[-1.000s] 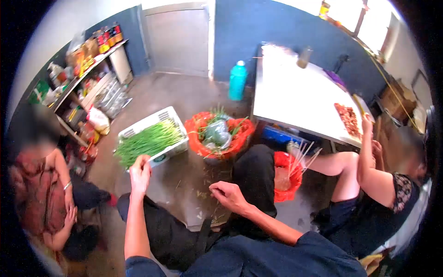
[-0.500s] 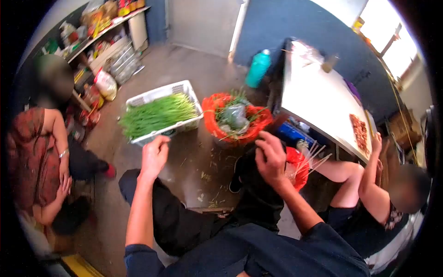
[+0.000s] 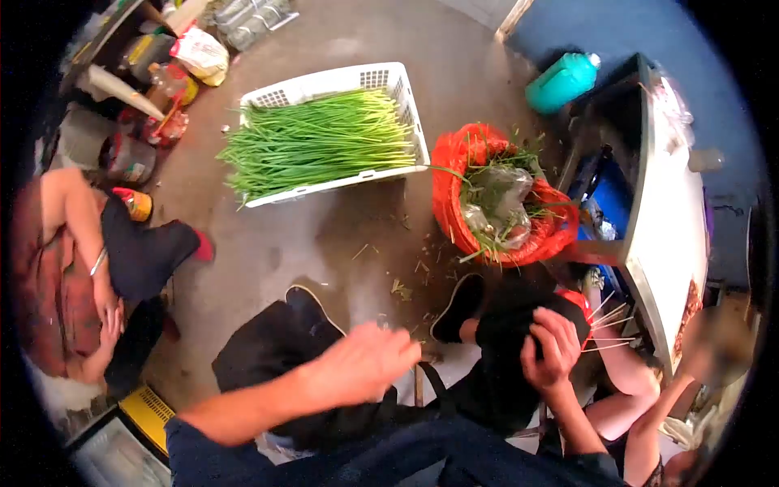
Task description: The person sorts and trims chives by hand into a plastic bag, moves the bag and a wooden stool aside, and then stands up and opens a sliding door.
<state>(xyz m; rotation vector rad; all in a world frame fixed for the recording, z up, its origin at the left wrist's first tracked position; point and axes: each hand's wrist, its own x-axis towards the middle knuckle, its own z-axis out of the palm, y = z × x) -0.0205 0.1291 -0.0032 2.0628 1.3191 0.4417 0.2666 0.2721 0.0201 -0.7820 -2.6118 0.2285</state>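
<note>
My left hand [image 3: 369, 363], smeared by motion, reaches across above my lap with its fingers bent; what is in them, if anything, cannot be made out. Over my right knee is my right hand [image 3: 553, 345], fingers loosely curved, thumb apart, nothing visible in it. Beyond my feet, a white plastic basket [image 3: 316, 79] on the floor holds a thick layer of long green chives [image 3: 324, 142]. To its right stands a container lined with a red plastic bag [image 3: 449, 191], with green scraps and a crumpled clear bag [image 3: 507, 203] inside. Neither hand touches these.
A seated person [image 3: 69, 268] is at left, another person's leg [image 3: 617, 381] at right. Thin sticks [image 3: 613, 329] poke from a red bag by my right knee. A white-topped table [image 3: 673, 211] and teal bottle [image 3: 564, 81] stand at right. Scraps litter the floor.
My view has tilted down and shifted. My left hand has swung inward to the right, across my lap. My right hand has come down to my right knee.
</note>
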